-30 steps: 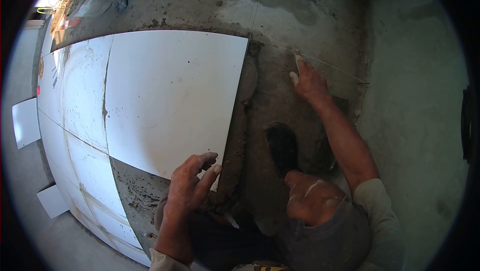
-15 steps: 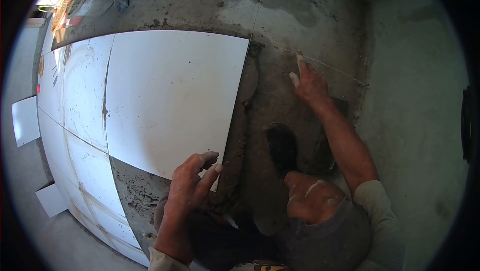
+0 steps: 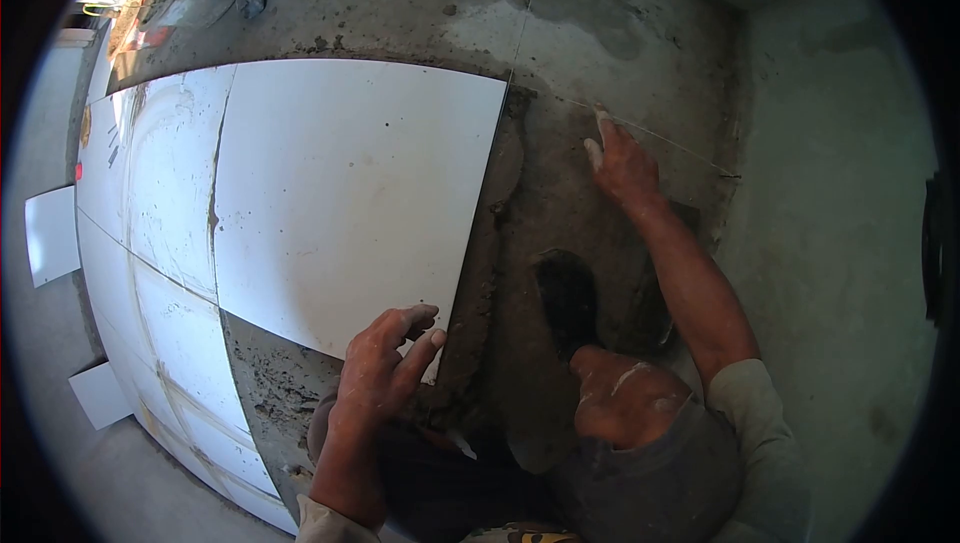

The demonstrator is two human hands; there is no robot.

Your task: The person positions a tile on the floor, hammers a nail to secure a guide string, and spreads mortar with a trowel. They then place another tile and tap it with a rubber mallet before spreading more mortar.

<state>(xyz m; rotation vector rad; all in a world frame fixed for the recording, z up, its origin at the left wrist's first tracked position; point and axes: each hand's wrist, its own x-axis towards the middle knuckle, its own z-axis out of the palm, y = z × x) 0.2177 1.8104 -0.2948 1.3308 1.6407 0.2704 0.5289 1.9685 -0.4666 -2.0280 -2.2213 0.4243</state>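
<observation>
In the head view, the left hand lies with bent fingers on the near right corner of a large white tile. Whether it grips the edge or only presses cannot be told. The tile rests on the floor, just beside laid tiles on its left and a bare mortar bed on its right. The right hand, well apart from the left, is open with its fingers flat on the mortar and its fingertips at a thin string line. A bent knee shows below.
</observation>
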